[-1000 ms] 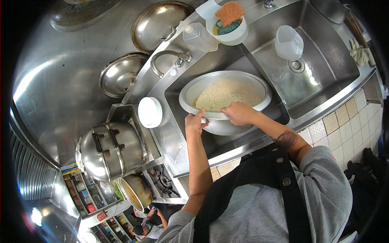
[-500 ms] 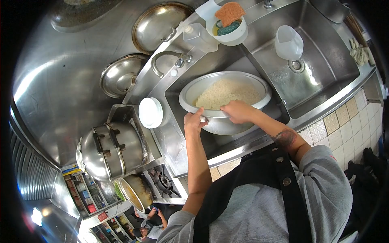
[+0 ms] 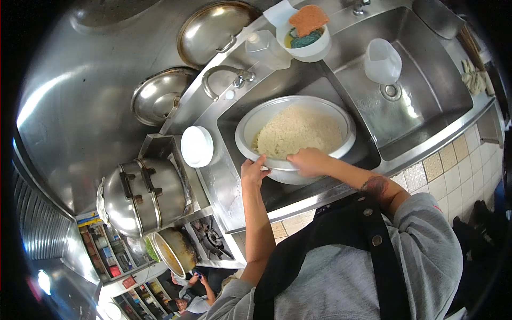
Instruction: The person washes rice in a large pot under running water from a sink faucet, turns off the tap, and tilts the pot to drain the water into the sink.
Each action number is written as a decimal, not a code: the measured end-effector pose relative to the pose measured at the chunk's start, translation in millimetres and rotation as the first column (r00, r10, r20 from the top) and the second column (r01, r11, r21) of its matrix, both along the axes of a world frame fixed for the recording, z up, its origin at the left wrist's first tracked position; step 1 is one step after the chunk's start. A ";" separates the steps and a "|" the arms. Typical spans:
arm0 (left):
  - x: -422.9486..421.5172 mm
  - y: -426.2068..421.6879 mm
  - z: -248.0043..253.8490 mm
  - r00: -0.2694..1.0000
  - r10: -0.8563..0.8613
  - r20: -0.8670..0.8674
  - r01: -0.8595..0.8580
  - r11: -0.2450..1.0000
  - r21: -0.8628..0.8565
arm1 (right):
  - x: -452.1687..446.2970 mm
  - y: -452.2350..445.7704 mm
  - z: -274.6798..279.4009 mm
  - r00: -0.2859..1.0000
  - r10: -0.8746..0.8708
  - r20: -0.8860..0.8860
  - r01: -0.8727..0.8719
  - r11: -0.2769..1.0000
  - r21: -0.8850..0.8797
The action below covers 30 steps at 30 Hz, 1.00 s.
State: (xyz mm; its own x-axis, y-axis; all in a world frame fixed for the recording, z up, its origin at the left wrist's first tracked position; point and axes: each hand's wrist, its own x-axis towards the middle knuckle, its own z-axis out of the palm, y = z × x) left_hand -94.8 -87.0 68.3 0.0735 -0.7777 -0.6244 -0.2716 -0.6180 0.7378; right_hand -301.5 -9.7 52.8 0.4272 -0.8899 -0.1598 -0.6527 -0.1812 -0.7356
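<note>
A large aluminium pot (image 3: 349, 130) stands in the left sink basin (image 3: 226, 125), its wide mouth turned up toward me. Pale, wet-looking rice grains (image 3: 301, 130) fill much of what I can see inside. My left hand (image 3: 254, 172) grips the near-left rim, thumb on top and fingers curled under the edge. Closer to the middle of the near rim, my right hand (image 3: 310, 161) is closed over the edge, its fingertips partly hidden. The bottom of the pot is out of sight.
A faucet (image 3: 224, 77) arches behind the pot. The right basin (image 3: 426, 90) holds a translucent plastic jug (image 3: 383, 61). A white tub (image 3: 314, 50) with sponges sits behind. Stacked white lids (image 3: 197, 146) lie left. Beyond are a stove (image 3: 213, 234) and another person (image 3: 194, 304).
The pot has tipped: its near rim is lower, and more of the mouth and rice shows. Both hands stay on the rim. The whole view has shifted slightly.
</note>
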 end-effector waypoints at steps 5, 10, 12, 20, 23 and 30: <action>42.0 23.2 -19.8 0.989 0.073 -0.131 -0.072 0.997 0.016 | 36.5 9.1 -11.0 0.996 0.091 0.006 -0.091 0.995 0.039; 64.3 54.5 -27.3 0.955 0.191 -0.228 -0.187 0.982 0.038 | 51.8 16.3 -24.2 0.964 0.255 0.079 -0.261 0.962 0.083; 76.5 55.9 -48.4 0.970 0.139 -0.199 -0.142 0.990 0.003 | 50.1 7.1 -43.9 0.929 0.318 0.188 -0.347 0.926 0.148; 94.9 66.4 -69.9 0.955 0.296 -0.024 -0.295 0.954 0.058 | -23.5 -86.3 -153.3 0.829 -0.554 0.075 0.560 0.821 -0.110; 100.9 69.1 -88.1 0.913 0.402 -0.061 -0.397 0.914 0.077 | -73.7 -117.9 -211.0 0.737 -0.645 -0.204 0.585 0.759 -0.285; 74.4 90.1 -84.7 0.947 0.133 0.294 -0.177 0.976 0.130 | -93.1 -179.0 -224.6 0.810 -0.542 -0.225 0.568 0.820 0.070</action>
